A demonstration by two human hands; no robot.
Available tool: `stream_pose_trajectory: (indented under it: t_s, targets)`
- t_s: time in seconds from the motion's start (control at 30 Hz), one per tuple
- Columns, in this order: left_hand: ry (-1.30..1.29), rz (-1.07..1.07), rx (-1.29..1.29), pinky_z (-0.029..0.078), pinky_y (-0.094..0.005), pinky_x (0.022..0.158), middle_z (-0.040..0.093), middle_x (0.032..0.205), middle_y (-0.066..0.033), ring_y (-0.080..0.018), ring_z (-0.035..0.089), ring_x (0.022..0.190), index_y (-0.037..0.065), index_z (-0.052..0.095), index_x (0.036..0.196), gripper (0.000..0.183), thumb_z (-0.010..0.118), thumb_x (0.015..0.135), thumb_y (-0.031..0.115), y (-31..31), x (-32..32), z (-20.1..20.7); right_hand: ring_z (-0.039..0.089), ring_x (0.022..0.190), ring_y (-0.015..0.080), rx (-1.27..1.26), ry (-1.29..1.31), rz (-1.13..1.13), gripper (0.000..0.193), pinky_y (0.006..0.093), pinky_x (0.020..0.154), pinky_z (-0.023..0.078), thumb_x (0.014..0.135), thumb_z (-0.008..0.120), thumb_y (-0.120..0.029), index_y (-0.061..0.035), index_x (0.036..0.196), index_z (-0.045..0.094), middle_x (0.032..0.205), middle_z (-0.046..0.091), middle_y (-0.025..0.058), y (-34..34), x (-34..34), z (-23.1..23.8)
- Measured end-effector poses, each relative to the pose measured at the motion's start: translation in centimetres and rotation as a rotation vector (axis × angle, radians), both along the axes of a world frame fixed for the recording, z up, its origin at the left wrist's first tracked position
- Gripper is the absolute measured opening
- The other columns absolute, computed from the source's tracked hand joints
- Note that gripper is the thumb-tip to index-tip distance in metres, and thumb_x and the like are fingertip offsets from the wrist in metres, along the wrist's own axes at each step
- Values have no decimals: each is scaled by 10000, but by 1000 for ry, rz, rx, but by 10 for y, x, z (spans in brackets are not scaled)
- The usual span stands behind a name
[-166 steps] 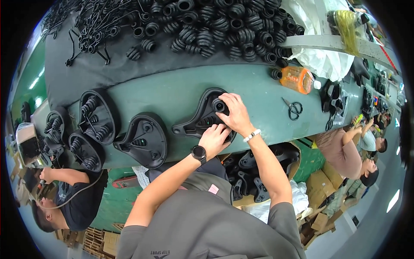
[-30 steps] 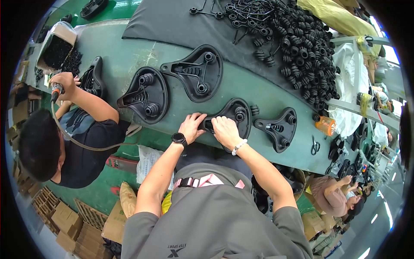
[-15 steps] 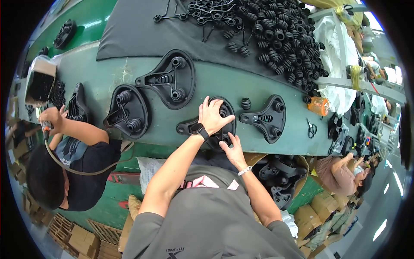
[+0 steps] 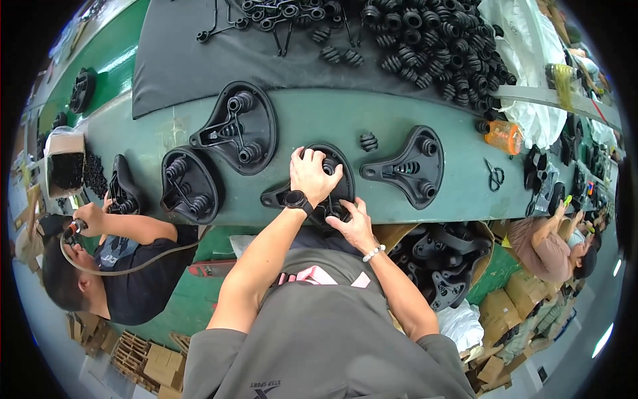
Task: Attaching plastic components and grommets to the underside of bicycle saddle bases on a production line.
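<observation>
Left hand (image 4: 315, 178) and right hand (image 4: 355, 227) grasp opposite sides of a saddle (image 4: 344, 188) — upturned, so its springs (image 4: 328, 167) sit within reach.

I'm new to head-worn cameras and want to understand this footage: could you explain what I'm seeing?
There is no machine here, just a person's bare hands. The view comes from a wide fisheye camera on the head, looking down, so straight edges bend.

The left hand, with a watch on its wrist, and the right hand are both on what looks like an upturned black bicycle saddle; whether they grip or press is hard to tell.

It lies on a green table. To its right is another saddle, with a loose ribbed sleeve nearby. Beyond, a dark mat bears wire frames and a pile of ribbed sleeves. Scissors and an orange bottle are farther right.
</observation>
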State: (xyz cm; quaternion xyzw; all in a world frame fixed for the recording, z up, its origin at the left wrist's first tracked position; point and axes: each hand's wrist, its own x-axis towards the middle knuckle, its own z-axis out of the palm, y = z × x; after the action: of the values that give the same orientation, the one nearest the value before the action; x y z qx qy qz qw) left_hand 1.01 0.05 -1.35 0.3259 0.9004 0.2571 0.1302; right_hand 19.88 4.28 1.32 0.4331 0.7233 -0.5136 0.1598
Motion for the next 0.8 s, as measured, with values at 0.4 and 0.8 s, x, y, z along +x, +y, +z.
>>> stream_pose_trajectory:
  t_s: [0.4,0.8]
  targets:
    - [69,21,-9,455,-542,1050,652,1123,-133,-445,519,1245,43,681,1027,424,797,791,376,-1,8,4,426,1400,535,-30,1,124,881,488,1172,382,847,717,-621,-18,1464,538,1568,256,414,1,9,-2]
    - [-87,-104,50,353,-584,1154,394,1582,-198,-461,363,1449,55,527,1433,836,737,832,596,-48,14,11,337,1495,460,83,13,-156,920,451,1206,327,885,740,-551,71,1500,453,1601,283,379,-48,9,3]
